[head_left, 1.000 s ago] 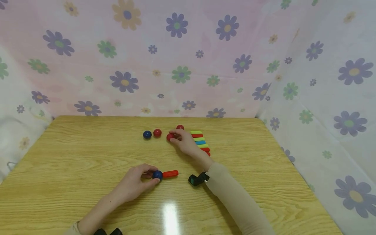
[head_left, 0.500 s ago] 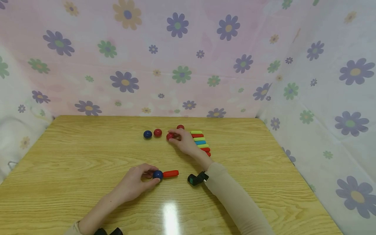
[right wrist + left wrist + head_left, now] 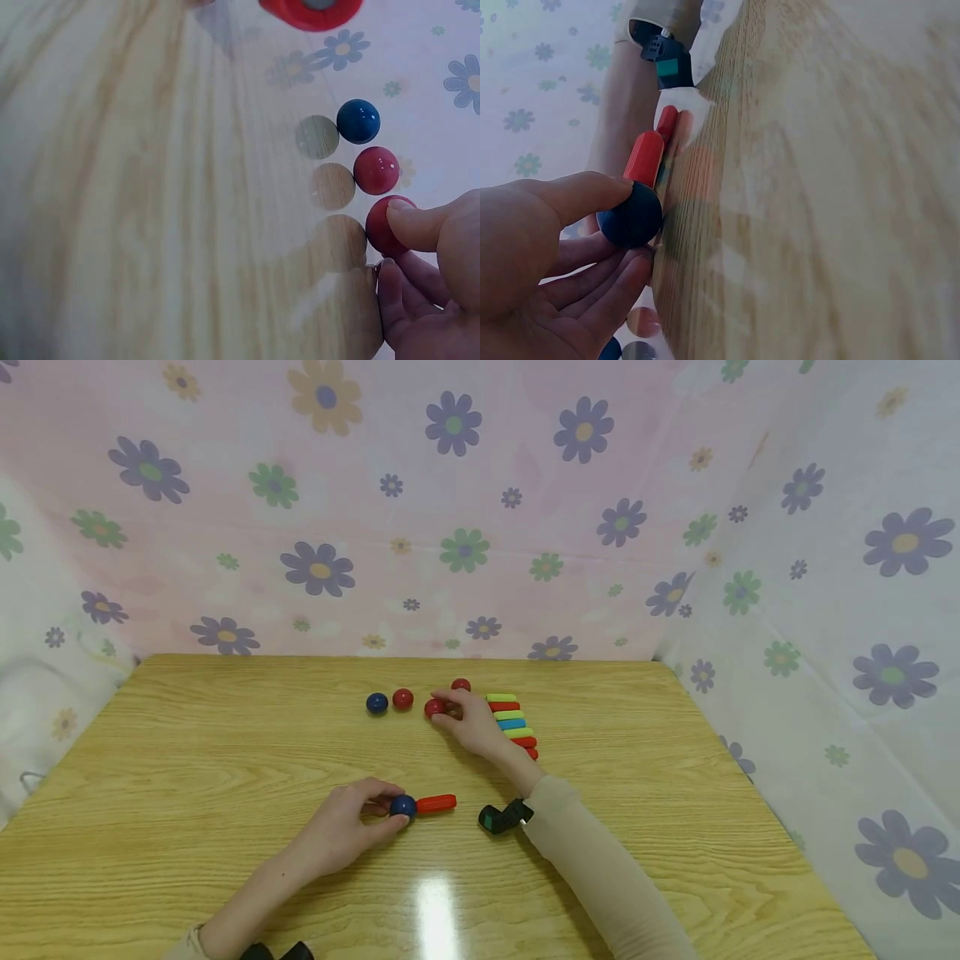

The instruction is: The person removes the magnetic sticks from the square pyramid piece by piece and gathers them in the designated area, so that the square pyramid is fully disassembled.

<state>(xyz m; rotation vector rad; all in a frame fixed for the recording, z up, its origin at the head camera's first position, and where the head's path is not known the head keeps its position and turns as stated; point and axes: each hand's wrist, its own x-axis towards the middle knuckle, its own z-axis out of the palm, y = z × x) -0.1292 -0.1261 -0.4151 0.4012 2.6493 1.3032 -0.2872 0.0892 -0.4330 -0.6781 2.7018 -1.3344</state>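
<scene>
My left hand point(image 3: 345, 828) pinches a dark blue ball point(image 3: 402, 807) between thumb and fingers, low at the table. A short red stick point(image 3: 437, 803) extends to the right from that ball, end against it. In the left wrist view the thumb lies on the blue ball point(image 3: 632, 219) where it meets the red stick point(image 3: 643, 159). Farther back, my right hand point(image 3: 472, 724) grips a red ball point(image 3: 433, 708). The right wrist view has the thumb across this red ball point(image 3: 384, 226), with fingertips at its other side.
A second blue ball point(image 3: 377, 703) and a red ball point(image 3: 402, 699) sit left of my right hand; another red ball point(image 3: 461, 684) is just behind it. Several coloured sticks point(image 3: 512, 724) lie in a row, partly hidden by that hand. Flowered cloth point(image 3: 465, 527) hangs behind the table point(image 3: 225, 743).
</scene>
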